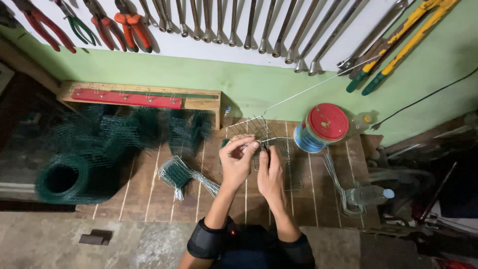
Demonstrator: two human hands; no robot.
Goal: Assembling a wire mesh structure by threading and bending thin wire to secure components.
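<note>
Wire mesh cage piece [256, 130], part-formed, held above the counter [149, 189] centre. Left hand [238, 158] fingers pinch its near edge; right hand [270, 174] grips wire beside it. Long wire tail runs toward 2 o'clock, untrimmed. Finished folded pieces [177, 174] at 9 o'clock; green mesh roll [64, 179] farther.

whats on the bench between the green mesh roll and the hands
In the head view, a small bundle of bent wire pieces lies on the wooden bench between the mesh roll and the left hand; otherwise that stretch is bare boards.
</note>
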